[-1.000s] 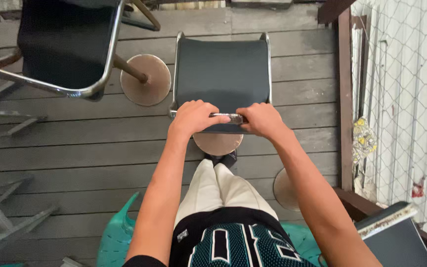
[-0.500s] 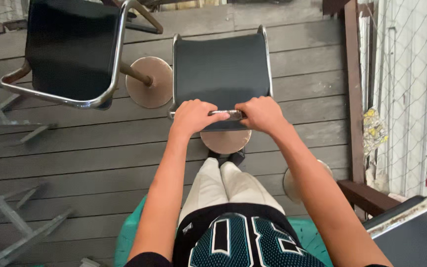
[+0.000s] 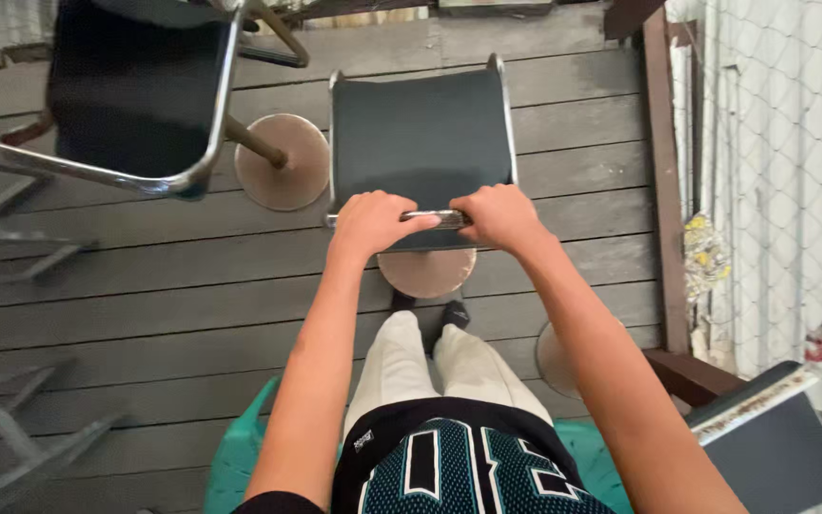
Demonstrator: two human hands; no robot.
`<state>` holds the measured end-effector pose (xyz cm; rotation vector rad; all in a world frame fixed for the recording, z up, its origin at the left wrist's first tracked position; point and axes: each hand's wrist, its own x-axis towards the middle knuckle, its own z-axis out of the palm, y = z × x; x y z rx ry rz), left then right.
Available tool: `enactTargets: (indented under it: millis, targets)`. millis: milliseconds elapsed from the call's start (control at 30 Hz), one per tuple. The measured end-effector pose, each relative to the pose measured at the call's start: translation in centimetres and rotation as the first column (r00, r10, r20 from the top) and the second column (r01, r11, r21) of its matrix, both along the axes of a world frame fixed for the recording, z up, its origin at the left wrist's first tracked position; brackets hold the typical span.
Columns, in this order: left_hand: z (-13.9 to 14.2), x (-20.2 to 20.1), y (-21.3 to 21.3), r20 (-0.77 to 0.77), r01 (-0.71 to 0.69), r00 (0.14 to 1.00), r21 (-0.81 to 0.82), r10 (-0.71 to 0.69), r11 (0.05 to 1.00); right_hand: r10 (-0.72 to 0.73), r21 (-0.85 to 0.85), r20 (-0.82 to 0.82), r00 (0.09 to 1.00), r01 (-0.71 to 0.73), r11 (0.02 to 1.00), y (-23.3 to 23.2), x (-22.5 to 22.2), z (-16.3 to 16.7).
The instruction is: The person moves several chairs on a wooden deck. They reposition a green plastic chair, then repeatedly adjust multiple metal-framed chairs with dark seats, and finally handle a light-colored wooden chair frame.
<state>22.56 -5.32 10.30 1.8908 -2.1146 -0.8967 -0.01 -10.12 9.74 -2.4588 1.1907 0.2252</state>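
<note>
A dark padded stool (image 3: pixel 420 133) with a chrome frame stands on a round base right in front of me. My left hand (image 3: pixel 371 221) grips the near chrome bar of the stool on its left part. My right hand (image 3: pixel 495 215) grips the same bar on its right part. Both fists are closed around the metal. My legs in pale trousers and dark socks hang below the hands, and I sit on a green plastic seat (image 3: pixel 240 457).
A second chrome-framed dark stool (image 3: pixel 135 95) stands at the upper left on a round base (image 3: pixel 283 162). Grey metal frames (image 3: pixel 21 438) lie at the left. A wooden rail (image 3: pixel 663 171) and wire mesh (image 3: pixel 782 143) close the right side; a grey board (image 3: pixel 773 438) leans at lower right.
The view has shifted slightly, so the stools sit a little higher in frame. Both hands keep the same grip on the stool bar.
</note>
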Motion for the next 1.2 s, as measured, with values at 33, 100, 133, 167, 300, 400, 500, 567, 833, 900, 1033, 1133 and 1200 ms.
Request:
enactTargets:
  millis: [33, 100, 133, 167, 300, 400, 500, 567, 833, 900, 1033, 1133, 1200]
  targets:
    - [-0.1, -0.6, 0.1, 0.008, -0.009, 1.000, 0.011, 0.009, 1.000, 0.007, -0.013, 0.020, 1.000, -0.006, 1.000, 0.0, -0.6, -0.1]
    - [-0.1, -1.8, 0.8, 0.029, -0.038, 0.999, 0.046, 0.036, 0.998, 0.030, -0.026, 0.064, 0.998, -0.028, 0.999, 0.4, -1.7, -0.2]
    - [0.0, -2.4, 1.5, 0.032, -0.051, 0.998, 0.049, 0.050, 0.998, 0.035, -0.012, 0.069, 0.997, -0.034, 0.999, 0.8, -2.2, -0.3]
    - [0.1, -3.0, 1.8, 0.032, -0.063, 0.998, 0.044, 0.061, 0.997, 0.039, -0.004, 0.071, 0.997, -0.039, 0.999, 1.0, -2.9, -0.3]
    - [0.4, -5.6, 3.2, 0.002, -0.057, 0.998, -0.074, 0.057, 0.996, 0.052, -0.011, 0.035, 0.998, -0.052, 0.999, 1.7, -5.1, -0.3]
    - [0.3, -6.5, 4.1, 0.049, -0.060, 0.997, 0.016, 0.059, 0.998, 0.031, 0.009, 0.077, 0.997, -0.032, 0.999, 2.9, -5.9, -0.5]
    - [0.1, -7.1, 5.0, 0.048, -0.078, 0.996, 0.038, 0.076, 0.996, 0.034, 0.031, 0.093, 0.995, -0.037, 0.999, 4.0, -6.5, -0.7]
    - [0.1, -7.2, 5.6, 0.030, -0.060, 0.998, -0.014, 0.060, 0.998, 0.043, 0.033, 0.087, 0.995, -0.046, 0.998, 4.4, -6.6, -0.7]
    - [-0.3, -6.9, 7.1, 0.038, -0.098, 0.995, 0.109, 0.094, 0.989, 0.062, 0.088, 0.031, 0.998, -0.064, 0.994, 5.1, -6.0, -0.5]
    - [-0.6, -6.8, 7.4, 0.030, -0.109, 0.994, 0.110, 0.106, 0.988, 0.097, 0.065, 0.037, 0.995, -0.099, 0.993, 5.1, -6.0, -0.6]
    - [-1.0, -6.5, 7.7, -0.054, -0.115, 0.991, 0.128, 0.123, 0.985, 0.133, 0.063, 0.051, 0.990, -0.136, 0.989, 5.0, -6.1, -1.1]
    - [-1.3, -6.4, 7.5, -0.034, -0.094, 0.994, 0.183, 0.102, 0.979, 0.153, 0.058, 0.092, 0.984, -0.159, 0.986, 4.9, -5.9, -1.9]
    - [-1.5, -6.5, 7.1, -0.055, -0.081, 0.994, 0.163, 0.091, 0.983, 0.138, 0.089, 0.040, 0.990, -0.141, 0.986, 4.7, -5.8, -2.3]
